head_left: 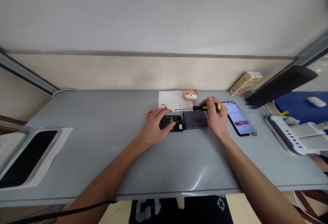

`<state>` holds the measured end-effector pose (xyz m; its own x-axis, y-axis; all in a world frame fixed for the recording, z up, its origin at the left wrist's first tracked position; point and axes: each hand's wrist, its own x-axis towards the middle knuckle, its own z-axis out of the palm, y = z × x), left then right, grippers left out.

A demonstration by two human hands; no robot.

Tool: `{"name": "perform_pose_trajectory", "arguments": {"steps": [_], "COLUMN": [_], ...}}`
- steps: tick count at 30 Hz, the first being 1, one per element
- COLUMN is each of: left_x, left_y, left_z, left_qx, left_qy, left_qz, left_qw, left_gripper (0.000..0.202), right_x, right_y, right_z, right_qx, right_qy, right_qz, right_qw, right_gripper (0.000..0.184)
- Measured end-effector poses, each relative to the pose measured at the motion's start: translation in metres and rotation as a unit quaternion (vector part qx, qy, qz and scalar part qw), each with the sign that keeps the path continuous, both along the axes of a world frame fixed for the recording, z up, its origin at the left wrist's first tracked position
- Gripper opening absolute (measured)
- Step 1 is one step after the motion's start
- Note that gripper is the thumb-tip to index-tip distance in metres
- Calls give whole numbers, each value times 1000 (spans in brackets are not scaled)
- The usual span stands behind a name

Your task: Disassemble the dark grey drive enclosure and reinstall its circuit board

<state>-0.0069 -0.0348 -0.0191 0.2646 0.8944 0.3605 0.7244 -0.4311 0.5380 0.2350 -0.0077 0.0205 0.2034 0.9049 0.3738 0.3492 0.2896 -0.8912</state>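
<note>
My left hand (155, 125) lies on a small black device with a green circuit board (175, 121), fingers curled over its left part. Right of it sits a grey metal cover (195, 120). My right hand (216, 116) grips a screwdriver with a yellow and black handle (206, 107), its shaft (183, 109) pointing left over a white sheet of paper (170, 100). A few tiny dark screws (164, 106) lie on the paper.
A grey table (102, 142) stands against a wall. A phone with a lit screen (237, 118) lies right of my right hand. An orange animal-shaped toy (190, 95), a small carton (246, 82), a white device (292, 133) and a recessed black opening (28, 157) are also here.
</note>
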Motion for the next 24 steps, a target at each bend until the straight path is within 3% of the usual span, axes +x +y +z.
{"name": "perform_pose_trajectory", "arguments": {"steps": [6,12,18,24], "left_x": [0,-1,-1,-1], "left_y": [3,5,3,2], "left_z": [-2,-3,-1,-1], "left_qx": [3,14,55,50], "left_qy": [-23,-25,-19,20], "left_qz": [41,44,41,32], "left_qw": [999,999,997,998], "left_gripper": [18,15,15,14], "right_x": [-5,-5,-5,-3], "right_y": [-6,-7,-7,-6], "right_z": [4,7,10,10], "right_qx": [-30,-28,-20,-5], "right_qy": [38,5,-1,-18], "right_qz": [33,64,62,65], "right_qw": [998,998,998,998], "right_gripper": [51,51,50,46]}}
